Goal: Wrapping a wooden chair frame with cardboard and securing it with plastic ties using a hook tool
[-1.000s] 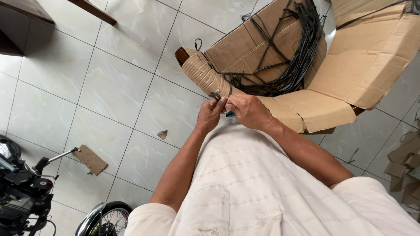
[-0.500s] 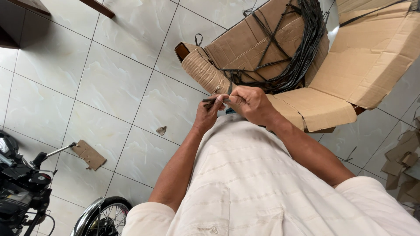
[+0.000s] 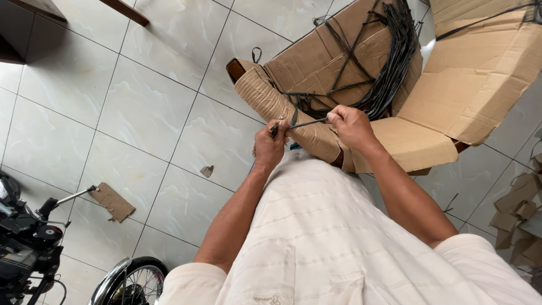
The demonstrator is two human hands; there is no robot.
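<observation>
My left hand point(image 3: 270, 144) and my right hand point(image 3: 350, 126) each grip one end of a black strap point(image 3: 305, 123) stretched taut between them. It runs across a leg wrapped in brown corrugated cardboard point(image 3: 282, 110), part of a piece of furniture covered in cardboard sheets point(image 3: 468, 96). A thick bundle of black straps point(image 3: 389, 73) lies on the cardboard just beyond my right hand. Both fists are closed tight. My white striped shirt point(image 3: 339, 243) fills the lower part of the view.
The floor is pale glossy tile point(image 3: 141, 113). A cardboard scrap point(image 3: 113, 201) and a smaller bit point(image 3: 207, 171) lie on it. A motorbike's handlebar point(image 3: 34, 226) and wheel point(image 3: 127, 282) stand at the lower left. More cardboard pieces point(image 3: 522, 220) lie at the right edge.
My hands were together over the wrapped leg; now they have drawn apart, the right one moving rightward, pulling the black strap taut between them.
</observation>
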